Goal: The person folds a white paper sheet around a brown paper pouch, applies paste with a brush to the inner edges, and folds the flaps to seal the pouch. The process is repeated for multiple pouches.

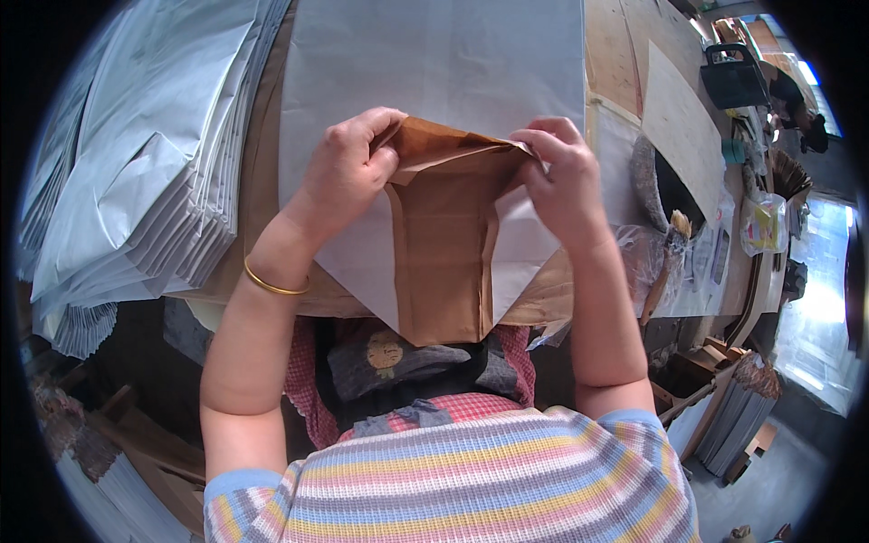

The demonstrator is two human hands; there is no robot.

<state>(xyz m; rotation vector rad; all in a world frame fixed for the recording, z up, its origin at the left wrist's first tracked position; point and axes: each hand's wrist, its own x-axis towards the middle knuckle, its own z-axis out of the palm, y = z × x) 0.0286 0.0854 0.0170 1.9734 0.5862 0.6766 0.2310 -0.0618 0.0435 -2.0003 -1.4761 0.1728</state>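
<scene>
At the tabletop's [625, 54] near edge I see a big white sheet [434, 63], then the brown bag [444, 262] raised over it. It looks light, creasable; best pinched at its top fold. My left hand [348, 172] and right hand [561, 176] pinch that fold's corners. Bag contents hidden.

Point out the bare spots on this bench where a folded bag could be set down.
Free: the flat white sheet above both hands, between the stack of white bags and the wooden board. Crowded: the left side under that stack, and the right edge, with a brush and plastic wrap. The left hand and right hand hold the brown paper bag over the near edge.
</scene>
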